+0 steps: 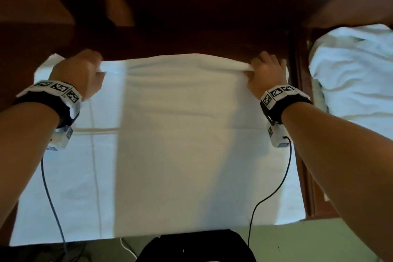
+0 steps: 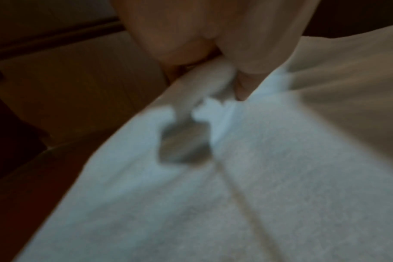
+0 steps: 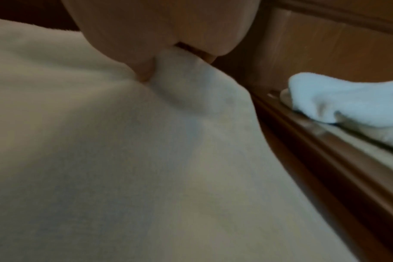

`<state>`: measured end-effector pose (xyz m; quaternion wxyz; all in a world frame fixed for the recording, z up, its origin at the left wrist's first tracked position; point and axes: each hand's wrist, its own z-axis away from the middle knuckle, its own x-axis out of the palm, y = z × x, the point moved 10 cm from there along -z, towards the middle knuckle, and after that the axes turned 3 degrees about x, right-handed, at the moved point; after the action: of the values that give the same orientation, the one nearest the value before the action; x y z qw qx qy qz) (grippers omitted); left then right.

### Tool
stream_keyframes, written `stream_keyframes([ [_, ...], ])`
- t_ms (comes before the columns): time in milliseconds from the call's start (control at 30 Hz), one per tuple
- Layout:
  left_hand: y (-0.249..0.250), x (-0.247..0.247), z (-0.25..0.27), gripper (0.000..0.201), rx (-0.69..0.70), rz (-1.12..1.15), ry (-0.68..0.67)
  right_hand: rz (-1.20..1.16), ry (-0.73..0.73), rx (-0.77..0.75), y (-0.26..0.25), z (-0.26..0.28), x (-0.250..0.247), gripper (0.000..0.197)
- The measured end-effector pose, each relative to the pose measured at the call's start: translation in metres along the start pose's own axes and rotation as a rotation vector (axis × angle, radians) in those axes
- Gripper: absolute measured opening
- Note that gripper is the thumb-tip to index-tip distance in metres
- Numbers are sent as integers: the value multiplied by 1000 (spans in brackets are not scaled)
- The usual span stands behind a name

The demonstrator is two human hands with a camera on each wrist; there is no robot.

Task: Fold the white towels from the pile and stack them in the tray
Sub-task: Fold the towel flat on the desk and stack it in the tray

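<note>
Head view: a white towel [image 1: 176,134] lies spread across a dark wooden table [image 1: 191,38], its near edge hanging just past the table's front edge. Left hand [image 1: 78,72] pinches the towel's far edge near the left corner; right hand [image 1: 265,74] pinches the same far edge near the right corner. That edge is raised slightly and drawn taut between the two hands. A pile of crumpled white towels [image 1: 357,76] sits to the right, beyond a wooden rim; whether that rim belongs to the tray cannot be told. Both wrists carry bands with black-and-white markers and trailing cables. Left wrist view, blurred: thumb and fingers [image 2: 240,86] closed on a bunched fold of towel [image 2: 213,195]. Right wrist view: fingers [image 3: 144,70] clamp a rolled fold of towel [image 3: 123,159]; the pile [image 3: 348,99] lies beside it, apart.
</note>
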<state>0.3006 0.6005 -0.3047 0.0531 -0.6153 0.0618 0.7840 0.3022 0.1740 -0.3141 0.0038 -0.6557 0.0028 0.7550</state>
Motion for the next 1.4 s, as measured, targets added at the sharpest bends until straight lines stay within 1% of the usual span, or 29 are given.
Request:
stream_keyframes([
  [67, -5, -19, 5, 21, -3, -9, 17, -15, 36, -14, 0, 3, -17, 20],
  [133, -3, -41, 18, 25, 47, -45, 85, -40, 62, -9, 2, 11, -35, 14],
  [167, 1, -52, 27, 24, 87, -75, 123, -38, 79, -8, 3, 17, -43, 12],
  [233, 11, -72, 51, 19, 166, -136, 196, -12, 112, -12, 3, 35, -60, 10],
  [367, 23, -95, 109, 18, 212, -199, 299, -3, 174, 19, 5, 85, -90, 9],
  [500, 26, -99, 184, 29, 199, -199, 391, -34, 272, -1, 3, 153, -108, 9],
  [567, 31, -94, 223, 28, 214, -195, 417, -68, 306, -23, 1, 192, -109, 9],
  [633, 32, -79, 257, 28, 206, -177, 420, -77, 355, -47, 2, 232, -104, 12],
  [700, 32, -53, 289, 33, 184, -150, 396, -51, 374, -57, 4, 273, -86, 15],
  [733, 33, -36, 304, 34, 178, -137, 378, -26, 361, -56, 6, 292, -72, 16],
  [767, 35, -15, 317, 32, 181, -121, 355, 0, 319, -47, 8, 309, -53, 18],
  [800, 38, 7, 328, 29, 191, -106, 318, 28, 231, -30, 11, 322, -29, 20],
  [833, 41, 32, 337, 29, 200, -90, 256, 65, 106, -8, 14, 334, -3, 22],
  [867, 42, 57, 343, 37, 201, -77, 172, 107, -29, 20, 16, 345, 23, 24],
  [900, 44, 79, 347, 47, 194, -72, 92, 134, -125, 55, 20, 355, 43, 25],
  [933, 44, 94, 350, 55, 175, -64, 40, 136, -168, 84, 22, 362, 55, 26],
  [967, 44, 103, 351, 59, 157, -50, 23, 126, -177, 102, 23, 367, 59, 27],
  [1000, 44, 108, 351, 60, 147, -37, 27, 117, -153, 102, 23, 370, 59, 31],
  [1067, 50, 111, 349, 59, 174, -3, 52, 93, -119, 73, 23, 370, 61, 48],
  [1133, 52, 111, 347, 58, 191, 60, 73, 53, -161, 44, 23, 367, 68, 63],
  [1167, 50, 110, 348, 60, 183, 96, 100, 6, -183, 44, 25, 366, 71, 65],
  [1200, 46, 109, 349, 62, 177, 127, 132, -47, -170, 50, 29, 365, 70, 64],
  [1267, 40, 112, 358, 64, 209, 158, 181, -87, -109, 68, 41, 370, 66, 66],
  [1300, 41, 117, 363, 64, 239, 145, 184, -71, -118, 74, 45, 375, 70, 70],
  [1400, 44, 135, 372, 63, 277, 95, 138, -21, -230, 65, 52, 388, 89, 87],
])
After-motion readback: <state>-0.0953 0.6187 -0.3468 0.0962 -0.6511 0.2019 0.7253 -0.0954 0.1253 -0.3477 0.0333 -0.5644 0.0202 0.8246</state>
